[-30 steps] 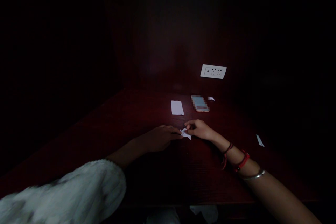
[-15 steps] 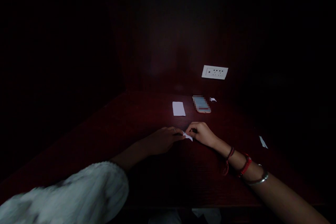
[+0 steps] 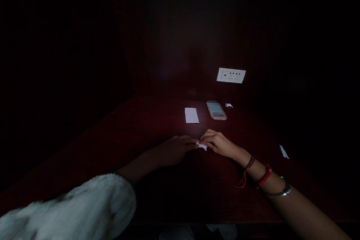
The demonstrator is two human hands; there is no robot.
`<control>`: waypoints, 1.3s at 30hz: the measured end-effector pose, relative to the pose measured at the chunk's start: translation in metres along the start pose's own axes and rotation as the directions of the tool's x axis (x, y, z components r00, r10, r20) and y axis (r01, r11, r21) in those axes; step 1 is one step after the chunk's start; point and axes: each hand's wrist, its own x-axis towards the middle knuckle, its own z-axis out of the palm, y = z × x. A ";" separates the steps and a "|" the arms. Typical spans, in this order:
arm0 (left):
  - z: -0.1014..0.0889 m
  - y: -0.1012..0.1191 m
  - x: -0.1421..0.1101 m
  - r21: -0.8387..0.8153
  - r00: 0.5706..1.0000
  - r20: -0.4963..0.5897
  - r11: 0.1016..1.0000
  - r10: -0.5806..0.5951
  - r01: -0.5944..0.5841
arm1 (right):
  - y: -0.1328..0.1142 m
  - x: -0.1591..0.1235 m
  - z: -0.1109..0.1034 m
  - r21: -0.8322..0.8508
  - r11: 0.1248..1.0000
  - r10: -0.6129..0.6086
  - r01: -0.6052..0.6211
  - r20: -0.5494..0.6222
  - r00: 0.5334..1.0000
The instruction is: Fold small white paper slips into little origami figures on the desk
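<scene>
A small white piece of paper point(image 3: 202, 146) with pointed corners lies on the dark red table between my hands. The index finger and thumb of my left hand point(image 3: 178, 150) grip its left end, and a ring shows on one finger. From the right, the bent fingertips of my right hand point(image 3: 216, 142) press together on the paper's upper part and hide some of it. Just beyond my hands is a flat white rectangular sheet of paper point(image 3: 191, 115), touched by neither hand.
Behind my right hand lies a phone point(image 3: 216, 110) with a blurred screen, and beside it a paper scrap point(image 3: 229, 105). Another paper strip point(image 3: 284, 152) rests at the right. A white socket plate point(image 3: 231, 75) is on the back wall. The surroundings are very dark.
My right hand's fingers have flattened somewhat over the small paper, and its wrist has shifted slightly right. My left hand stays nearly where it was, on the paper's left end.
</scene>
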 end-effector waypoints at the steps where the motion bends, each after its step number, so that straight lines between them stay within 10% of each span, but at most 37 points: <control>1: 0.001 0.000 0.000 0.001 1.000 0.000 1.000 0.001 -0.001 | 0.000 0.000 0.000 -0.011 1.000 -0.001 0.001 0.001 1.000; 39: -0.006 0.011 0.006 0.119 0.999 0.006 0.992 -0.036 0.035 | -0.019 0.000 -0.005 -0.504 0.863 0.030 0.025 0.101 0.994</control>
